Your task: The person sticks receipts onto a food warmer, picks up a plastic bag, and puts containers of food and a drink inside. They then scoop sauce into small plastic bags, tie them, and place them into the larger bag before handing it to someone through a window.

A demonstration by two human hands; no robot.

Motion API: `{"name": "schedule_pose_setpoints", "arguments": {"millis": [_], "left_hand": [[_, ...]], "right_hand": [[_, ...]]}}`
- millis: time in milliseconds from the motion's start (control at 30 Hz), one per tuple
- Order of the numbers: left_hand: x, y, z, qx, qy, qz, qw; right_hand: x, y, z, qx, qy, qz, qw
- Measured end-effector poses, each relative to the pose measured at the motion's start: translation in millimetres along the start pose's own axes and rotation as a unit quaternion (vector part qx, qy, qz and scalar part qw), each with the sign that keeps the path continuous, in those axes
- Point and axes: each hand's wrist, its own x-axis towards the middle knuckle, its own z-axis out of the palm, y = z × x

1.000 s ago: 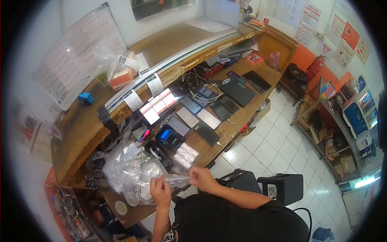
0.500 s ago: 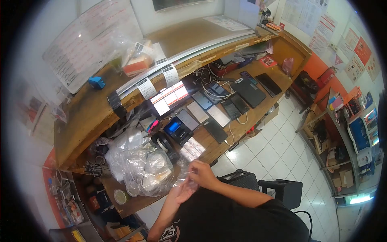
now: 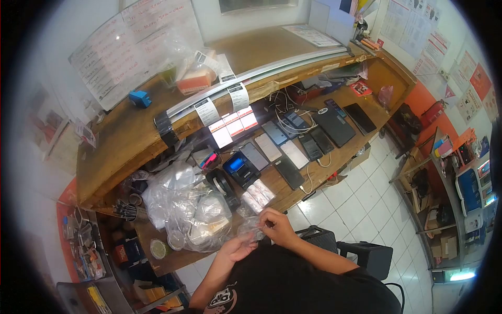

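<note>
Near the front edge of the desk, my right hand (image 3: pixel 277 227) pinches a piece of clear plastic film (image 3: pixel 250 226), perhaps a small bag. My left hand (image 3: pixel 239 248) is just to its left, palm turned up, with its fingers closed on the lower part of the same film. Wrapped white rolls (image 3: pixel 258 195) lie just beyond my hands, beside a small black printer (image 3: pixel 241 168) with a blue-lit top. A black tape dispenser-like object (image 3: pixel 220 188) stands left of them. The heap of clear plastic bags (image 3: pixel 183 209) spreads left of my hands.
Several phones (image 3: pixel 288 174) and cables cover the wooden desk (image 3: pixel 272 212) to the right, with a black laptop-like slab (image 3: pixel 336 127). A lit screen (image 3: pixel 233 127) stands under the raised counter (image 3: pixel 123 141). Black chair-like furniture (image 3: pixel 366 254) is at my right.
My right hand has shifted slightly up and right, drawing the film a little wider between my hands. The whole view has moved slightly with the head.
</note>
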Motion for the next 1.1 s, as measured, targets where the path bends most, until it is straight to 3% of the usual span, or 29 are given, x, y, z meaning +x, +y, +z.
{"name": "schedule_pose_setpoints", "arguments": {"millis": [100,433,500,633,700,733,800,900,1100], "left_hand": [[10.3,-2.9,-37.7,-0.016,0.032,-0.001,0.999],[10.4,-7.2,-1.0,0.105,0.058,0.057,0.991],[22.2,-15.9,-8.8,0.275,0.254,0.124,0.919],[27.0,-9.4,-30.5,0.353,0.273,0.135,0.885],[23.7,-3.6,-11.8,0.045,0.223,0.117,0.967],[22.4,-3.1,-19.6,0.044,0.223,0.118,0.967],[18.4,-1.8,-42.2,-0.023,0.115,0.125,0.985],[7.2,3.4,-26.8,0.031,0.038,0.124,0.991],[10.6,-5.8,-40.9,0.04,0.001,0.156,0.987]], "right_hand": [[1.2,0.4,-0.7,-0.003,0.021,-0.006,1.0],[-0.9,9.2,2.8,-0.009,0.036,-0.01,0.999],[-2.4,9.5,5.5,-0.007,0.03,-0.005,1.0],[-4.6,7.2,13.2,-0.004,-0.016,-0.023,1.0],[-3.4,5.1,14.1,0.007,-0.028,-0.031,0.999],[-2.6,4.4,13.3,0.0,-0.022,-0.022,1.0],[-2.3,5.7,11.0,-0.008,-0.015,-0.012,1.0],[-1.7,9.6,8.3,-0.035,0.023,0.018,0.999],[1.4,10.2,10.0,-0.019,0.021,0.022,0.999]]}}
